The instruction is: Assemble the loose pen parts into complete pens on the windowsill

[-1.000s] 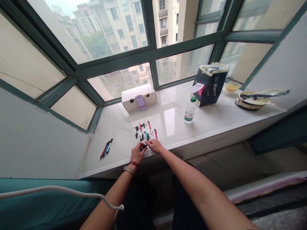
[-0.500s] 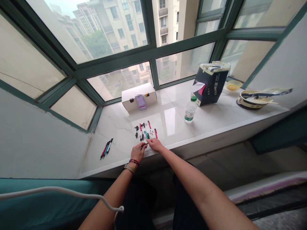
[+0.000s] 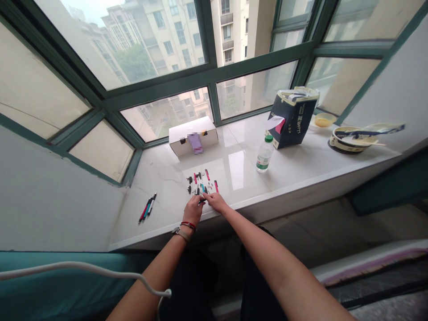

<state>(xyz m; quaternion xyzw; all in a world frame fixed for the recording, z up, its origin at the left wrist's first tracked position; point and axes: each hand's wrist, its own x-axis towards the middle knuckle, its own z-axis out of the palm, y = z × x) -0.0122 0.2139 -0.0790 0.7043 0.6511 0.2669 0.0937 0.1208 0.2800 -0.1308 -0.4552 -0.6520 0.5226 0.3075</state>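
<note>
My left hand [image 3: 193, 210] is closed in a pinch on a small dark pen part [image 3: 202, 201] over the front of the white sill. Meeting it from the right, my right hand [image 3: 216, 202] has its fingers pinched at the other end of the same part. Exact details of the piece are too small to make out. Just beyond the fingers lie loose pen parts: a teal barrel [image 3: 202, 188], a pink barrel [image 3: 216, 186], another pink piece [image 3: 207, 174], and several black clips [image 3: 189, 180]. Several whole pens [image 3: 147, 208] rest side by side to the left.
A white box [image 3: 194, 137] with a blurred purple item stands against the window. Rightward are a water bottle [image 3: 264, 154], a dark paper bag [image 3: 294, 118], a small bowl [image 3: 324, 120] and a takeaway bowl [image 3: 351, 140]. A white cable [image 3: 83, 266] crosses the lower left.
The hands stay close together at the same spot. The dark part between the fingers has turned slightly, and the whole view has shifted a little.
</note>
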